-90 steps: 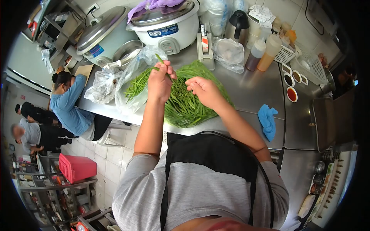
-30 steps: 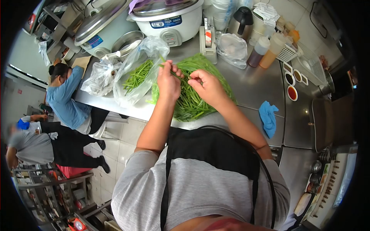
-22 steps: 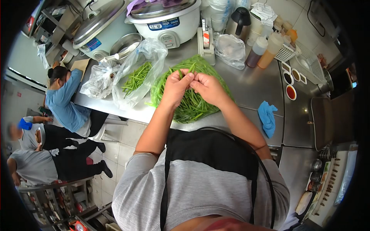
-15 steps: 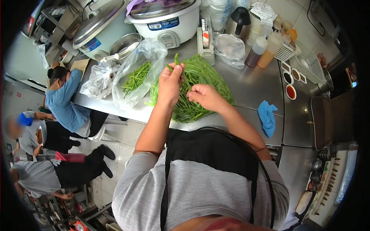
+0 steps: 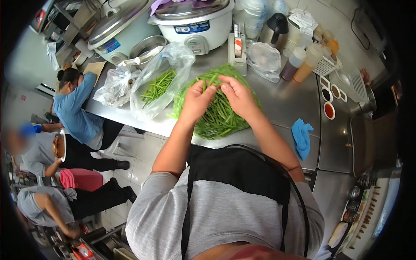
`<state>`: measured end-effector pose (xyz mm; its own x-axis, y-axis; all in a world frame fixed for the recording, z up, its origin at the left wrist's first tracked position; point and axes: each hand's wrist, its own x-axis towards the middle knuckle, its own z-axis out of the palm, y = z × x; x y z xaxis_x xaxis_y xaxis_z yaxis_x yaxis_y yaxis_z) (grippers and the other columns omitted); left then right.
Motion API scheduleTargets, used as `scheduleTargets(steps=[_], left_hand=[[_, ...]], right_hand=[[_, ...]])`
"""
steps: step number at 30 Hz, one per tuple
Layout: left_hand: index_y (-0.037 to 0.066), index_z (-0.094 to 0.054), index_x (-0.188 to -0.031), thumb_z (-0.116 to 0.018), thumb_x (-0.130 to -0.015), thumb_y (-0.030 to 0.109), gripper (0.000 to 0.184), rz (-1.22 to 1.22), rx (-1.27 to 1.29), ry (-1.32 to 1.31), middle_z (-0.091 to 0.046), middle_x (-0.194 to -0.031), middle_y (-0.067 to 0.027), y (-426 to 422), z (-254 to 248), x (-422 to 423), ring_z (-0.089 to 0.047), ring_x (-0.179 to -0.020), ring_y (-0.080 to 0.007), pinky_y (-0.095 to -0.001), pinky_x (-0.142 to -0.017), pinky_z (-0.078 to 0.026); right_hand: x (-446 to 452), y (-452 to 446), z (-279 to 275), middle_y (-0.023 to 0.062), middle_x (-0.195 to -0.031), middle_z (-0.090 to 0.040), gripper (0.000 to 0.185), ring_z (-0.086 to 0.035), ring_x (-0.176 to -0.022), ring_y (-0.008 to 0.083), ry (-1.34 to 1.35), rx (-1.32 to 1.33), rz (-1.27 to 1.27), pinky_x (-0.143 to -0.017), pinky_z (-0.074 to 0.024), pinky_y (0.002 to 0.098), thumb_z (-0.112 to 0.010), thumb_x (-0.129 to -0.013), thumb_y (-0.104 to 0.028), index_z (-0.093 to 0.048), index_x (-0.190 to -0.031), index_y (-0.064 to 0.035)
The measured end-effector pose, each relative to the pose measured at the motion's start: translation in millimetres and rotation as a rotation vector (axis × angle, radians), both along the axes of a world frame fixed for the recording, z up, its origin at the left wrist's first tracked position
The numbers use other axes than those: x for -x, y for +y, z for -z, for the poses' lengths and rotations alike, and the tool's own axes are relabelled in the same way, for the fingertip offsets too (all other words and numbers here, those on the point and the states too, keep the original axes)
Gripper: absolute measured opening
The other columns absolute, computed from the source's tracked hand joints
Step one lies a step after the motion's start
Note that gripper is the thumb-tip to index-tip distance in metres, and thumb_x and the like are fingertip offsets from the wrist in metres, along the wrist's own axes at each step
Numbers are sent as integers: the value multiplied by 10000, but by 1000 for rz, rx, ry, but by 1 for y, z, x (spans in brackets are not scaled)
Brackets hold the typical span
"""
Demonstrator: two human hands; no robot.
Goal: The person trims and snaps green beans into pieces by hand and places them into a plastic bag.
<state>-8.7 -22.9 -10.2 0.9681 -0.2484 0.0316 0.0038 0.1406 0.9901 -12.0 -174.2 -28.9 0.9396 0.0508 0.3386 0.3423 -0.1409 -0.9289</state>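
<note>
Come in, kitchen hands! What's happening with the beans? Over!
Left hand gripping green beans; right hand beside it, grip unclear. Green plastic bag with more beans below. Clear plastic bag alongside, not blocking.

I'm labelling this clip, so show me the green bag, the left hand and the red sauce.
Green bag (image 5: 227,70), head view: upper part of wall.
Left hand (image 5: 198,101), head view: middle of hand.
Red sauce (image 5: 329,111), head view: middle of surface.

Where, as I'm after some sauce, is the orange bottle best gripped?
Probably round the middle of its body, from the near side. The orange bottle stands upright, tall and narrow; the dark bottle and the white basket crowd its sides, while bare counter lies in front. The right hand is the nearer one.
</note>
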Motion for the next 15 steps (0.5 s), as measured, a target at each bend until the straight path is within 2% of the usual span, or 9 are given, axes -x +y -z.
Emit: scheduleTargets(steps=[3,5,7,9,11,13,14,15], left_hand=[[28,-560,-878,-532,-818,104,102,-34,-168,-270,-477,-640,47,0,1,4,-395,-564,-33,-200,-498,-338],[14,-553,-865,-549,-804,99,104,-36,-341,-318,-496,-694,34,8,10,-1,-421,-660,-43,-218,-579,-370],[25,-554,-853,-548,-811,107,92,72,-280,-269,-492,-700,28,12,-4,5,-415,-660,-43,-212,-583,-364],[29,-551,-837,-540,-821,112,85,149,-203,-330,-482,-685,37,13,5,-2,-405,-649,-40,-210,-575,-361],[33,-546,-823,-538,-831,133,101,241,-88,-234,-473,-676,47,13,9,-6,-397,-640,-35,-209,-570,-357],[31,-543,-817,-539,-834,144,114,345,-41,-189,-474,-679,53,18,11,-15,-398,-638,-34,-208,-570,-359],[25,-536,-817,-553,-826,160,136,281,-211,-377,-483,-653,19,21,20,-24,-413,-622,-61,-232,-558,-363],[23,-534,-819,-557,-821,162,141,294,-259,-433,-484,-648,-3,25,13,-24,-417,-618,-74,-243,-558,-366]], right_hand=[[-3,10,-4,84,-754,-593,167,-565,-688,162,-120,58,71,-628,-441,269,-533,-810,-128,-556,-921,-5],[-4,4,-3,63,-724,-571,130,-533,-649,138,-190,169,75,-594,-423,253,-528,-812,-114,-556,-876,-4],[-2,1,3,29,-702,-537,82,-466,-600,99,137,-127,-99,-559,-376,221,-527,-813,-95,-546,-823,-16],[3,5,-2,18,-712,-534,35,-447,-597,85,234,-468,-203,-559,-357,208,-509,-813,-61,-526,-841,-49],[6,10,-7,20,-706,-529,37,-448,-600,93,338,-764,-275,-564,-361,213,-492,-814,-53,-508,-847,-60],[5,4,-6,25,-706,-526,40,-453,-600,100,478,-829,-402,-555,-368,218,-479,-813,-51,-497,-846,-65],[3,0,-6,27,-706,-525,42,-456,-600,103,542,-861,-458,-550,-371,220,-473,-813,-50,-492,-846,-68],[1,-3,-5,30,-701,-522,39,-456,-593,105,572,-810,-475,-546,-371,220,-471,-812,-53,-491,-843,-68]])
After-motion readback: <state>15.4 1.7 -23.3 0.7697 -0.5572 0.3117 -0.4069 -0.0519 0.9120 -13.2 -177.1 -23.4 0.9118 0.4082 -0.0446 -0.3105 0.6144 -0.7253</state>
